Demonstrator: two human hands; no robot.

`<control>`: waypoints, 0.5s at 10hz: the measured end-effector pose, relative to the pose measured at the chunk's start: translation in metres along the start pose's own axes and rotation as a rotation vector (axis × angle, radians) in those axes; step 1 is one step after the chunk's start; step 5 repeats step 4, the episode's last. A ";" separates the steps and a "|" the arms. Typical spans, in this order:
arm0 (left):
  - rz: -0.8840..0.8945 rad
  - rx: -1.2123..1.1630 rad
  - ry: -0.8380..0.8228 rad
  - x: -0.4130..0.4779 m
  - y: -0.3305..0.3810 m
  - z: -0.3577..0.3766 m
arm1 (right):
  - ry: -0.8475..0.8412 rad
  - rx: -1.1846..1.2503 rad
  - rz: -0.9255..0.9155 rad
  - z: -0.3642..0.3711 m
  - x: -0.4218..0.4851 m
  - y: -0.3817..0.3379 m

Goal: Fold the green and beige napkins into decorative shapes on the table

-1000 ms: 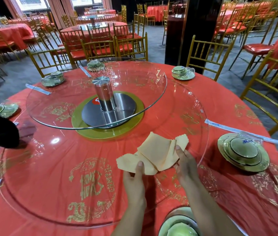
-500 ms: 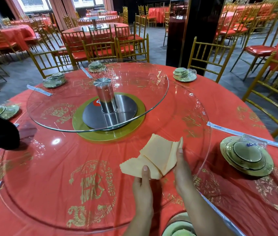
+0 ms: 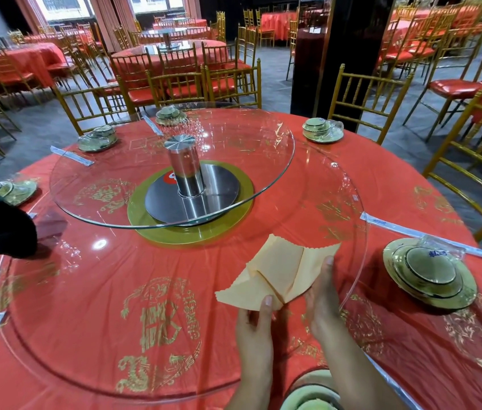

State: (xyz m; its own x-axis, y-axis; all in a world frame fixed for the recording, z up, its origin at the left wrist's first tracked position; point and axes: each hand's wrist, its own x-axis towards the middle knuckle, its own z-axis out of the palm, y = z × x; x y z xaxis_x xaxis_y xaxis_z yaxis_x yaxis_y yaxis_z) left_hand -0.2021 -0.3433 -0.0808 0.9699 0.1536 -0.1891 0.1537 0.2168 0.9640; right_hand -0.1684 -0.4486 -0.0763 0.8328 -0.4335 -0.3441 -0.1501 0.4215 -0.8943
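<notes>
Since a second ago I've seen the beige napkin [image 3: 278, 270] change shape twice. First its right flap, which had lain flat with a pinked corner showing, was turned up on edge against my right hand [image 3: 321, 300]. Now that flap lies open again, spread out to the right with its zigzag edge showing above my fingertips. My left hand [image 3: 256, 324] has curled, thumb pressing the near corner where the folds meet.
</notes>
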 end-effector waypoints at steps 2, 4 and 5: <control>0.009 0.053 0.004 -0.001 -0.001 0.005 | -0.142 0.010 -0.027 0.001 -0.001 -0.003; 0.007 0.045 0.018 -0.001 -0.003 0.007 | -0.091 0.008 -0.014 -0.005 0.005 0.002; 0.007 0.045 0.018 -0.001 -0.003 0.007 | -0.091 0.008 -0.014 -0.005 0.005 0.002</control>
